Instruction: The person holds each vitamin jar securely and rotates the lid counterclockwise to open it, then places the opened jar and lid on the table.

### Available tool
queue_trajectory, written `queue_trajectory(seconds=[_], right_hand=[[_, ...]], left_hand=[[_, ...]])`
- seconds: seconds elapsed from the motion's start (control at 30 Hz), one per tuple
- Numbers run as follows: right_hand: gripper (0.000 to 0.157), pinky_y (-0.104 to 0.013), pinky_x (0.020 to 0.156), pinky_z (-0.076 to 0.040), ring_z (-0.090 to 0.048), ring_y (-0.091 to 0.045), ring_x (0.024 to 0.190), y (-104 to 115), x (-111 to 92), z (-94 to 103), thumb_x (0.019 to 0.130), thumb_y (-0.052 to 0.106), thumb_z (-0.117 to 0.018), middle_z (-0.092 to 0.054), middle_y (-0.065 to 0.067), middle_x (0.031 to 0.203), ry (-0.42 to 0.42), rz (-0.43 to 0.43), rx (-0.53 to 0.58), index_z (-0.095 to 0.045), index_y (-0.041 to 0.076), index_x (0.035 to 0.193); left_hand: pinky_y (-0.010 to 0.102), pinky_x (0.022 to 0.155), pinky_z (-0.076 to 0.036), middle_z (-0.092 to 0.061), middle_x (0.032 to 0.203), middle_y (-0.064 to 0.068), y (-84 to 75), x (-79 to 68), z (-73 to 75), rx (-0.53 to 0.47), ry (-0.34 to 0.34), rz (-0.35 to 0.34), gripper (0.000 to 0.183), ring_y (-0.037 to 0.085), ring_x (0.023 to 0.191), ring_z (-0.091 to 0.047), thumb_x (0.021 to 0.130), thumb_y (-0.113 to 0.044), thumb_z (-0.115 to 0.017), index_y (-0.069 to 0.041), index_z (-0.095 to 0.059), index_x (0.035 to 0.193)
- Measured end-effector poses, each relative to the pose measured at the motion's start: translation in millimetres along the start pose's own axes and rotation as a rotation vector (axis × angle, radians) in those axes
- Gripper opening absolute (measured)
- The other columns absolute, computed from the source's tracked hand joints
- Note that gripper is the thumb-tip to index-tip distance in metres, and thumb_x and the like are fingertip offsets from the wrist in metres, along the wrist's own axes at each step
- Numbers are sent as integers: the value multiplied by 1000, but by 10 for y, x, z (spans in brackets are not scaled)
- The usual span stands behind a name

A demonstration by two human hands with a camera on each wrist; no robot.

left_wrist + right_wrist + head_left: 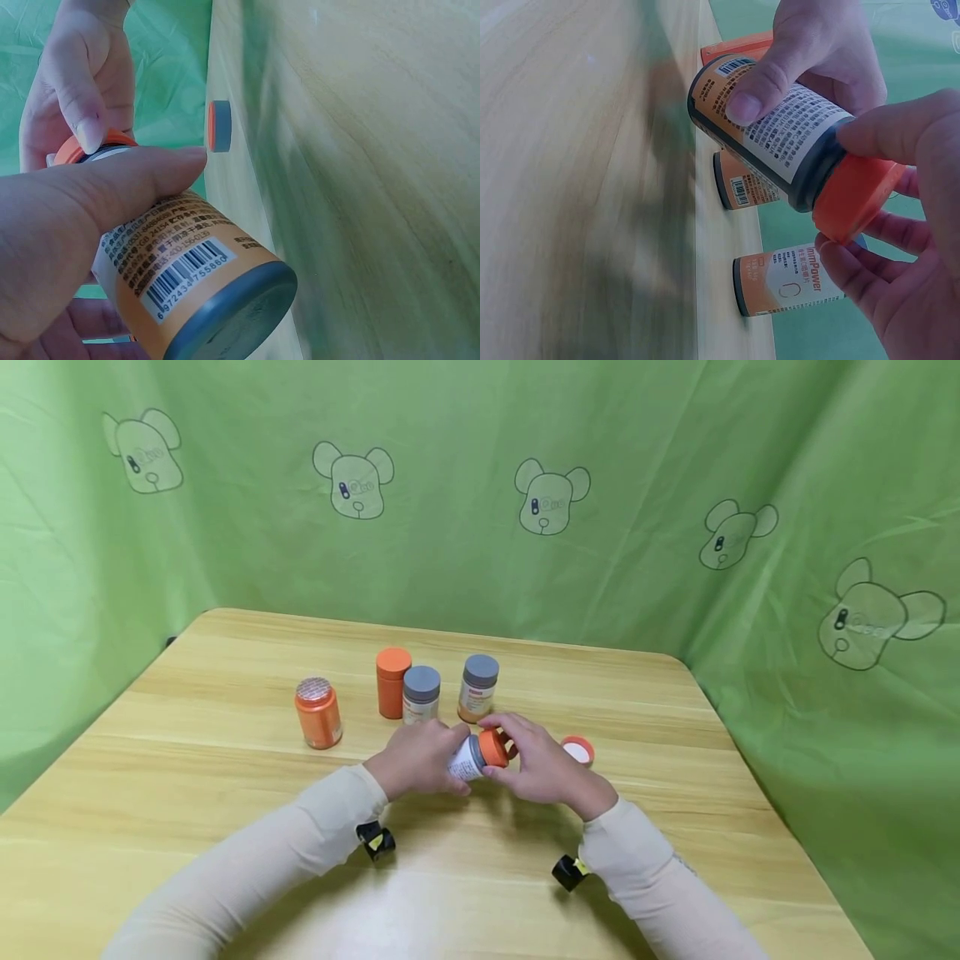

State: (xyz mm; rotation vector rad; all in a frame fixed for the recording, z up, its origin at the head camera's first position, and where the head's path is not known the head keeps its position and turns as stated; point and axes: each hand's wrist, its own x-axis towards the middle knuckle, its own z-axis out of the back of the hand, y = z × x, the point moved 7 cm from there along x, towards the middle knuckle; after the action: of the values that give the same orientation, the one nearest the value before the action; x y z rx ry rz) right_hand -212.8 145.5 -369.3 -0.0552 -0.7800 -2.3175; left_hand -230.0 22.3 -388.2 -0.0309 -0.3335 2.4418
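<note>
My left hand (423, 758) grips a supplement bottle (772, 124) around its printed body, the thumb lying along the label. The bottle is tilted above the table, its dark base (236, 315) toward the lower right in the left wrist view. An orange cap (492, 748) sits at the bottle's mouth, against its dark grey neck. My right hand (542, 764) holds that cap between thumb and fingers. Whether the cap is threaded on cannot be seen. To the right lies a loose lid (578, 751), inner side up, with an orange-red rim and white inside.
An orange bottle (319, 718) with a foil-sealed top and no cap stands at left. Behind the hands stand an orange capped bottle (392, 685) and two grey-capped bottles, one nearer (422, 693) and one further right (477, 689). Green curtains (450, 568) border the table (225, 693).
</note>
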Motion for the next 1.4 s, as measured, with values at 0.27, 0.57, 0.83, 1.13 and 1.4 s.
queue_trajectory(seconds=[0.27,0.57,0.83,1.13,1.4], right_hand=[[54,-37,77,-53,-56,-18,91,32,-26,49,83,10,-75,-57,-5,109,-11,4,5,-49,3,129],[52,-35,75,-53,-58,-18,94,-57,-72,110,84,16,-75,-58,-5,112,-65,-11,9,-53,5,130],[46,-36,79,-53,-58,-18,93,-218,-189,202,83,19,-77,-59,-8,115,-117,-50,-1,-58,8,123],[44,-42,74,-50,-58,-25,88,-444,-330,335,84,22,-77,-61,-6,108,-169,-155,-73,-59,5,120],[36,-40,72,-49,-57,-27,83,-716,-508,432,85,24,-77,-61,-7,95,-227,-273,-110,-56,6,109]], left_hand=[[31,57,-47,-62,85,1,8,-24,12,-5,-4,11,64,14,72,-58,67,-46,-86,-10,-60,112],[31,55,-46,-60,83,0,83,-34,-15,-15,-37,20,64,14,71,-56,66,-48,-86,-11,-60,111],[33,60,-48,-63,90,2,220,-134,8,-101,-81,60,70,15,73,-58,68,-48,-85,-10,-57,119],[36,67,-51,-66,96,4,402,-262,55,-215,-131,115,74,17,79,-62,66,-44,-87,-8,-56,123],[38,69,-51,-65,98,6,622,-359,64,-323,-177,202,74,22,82,-63,66,-41,-89,-13,-50,124]])
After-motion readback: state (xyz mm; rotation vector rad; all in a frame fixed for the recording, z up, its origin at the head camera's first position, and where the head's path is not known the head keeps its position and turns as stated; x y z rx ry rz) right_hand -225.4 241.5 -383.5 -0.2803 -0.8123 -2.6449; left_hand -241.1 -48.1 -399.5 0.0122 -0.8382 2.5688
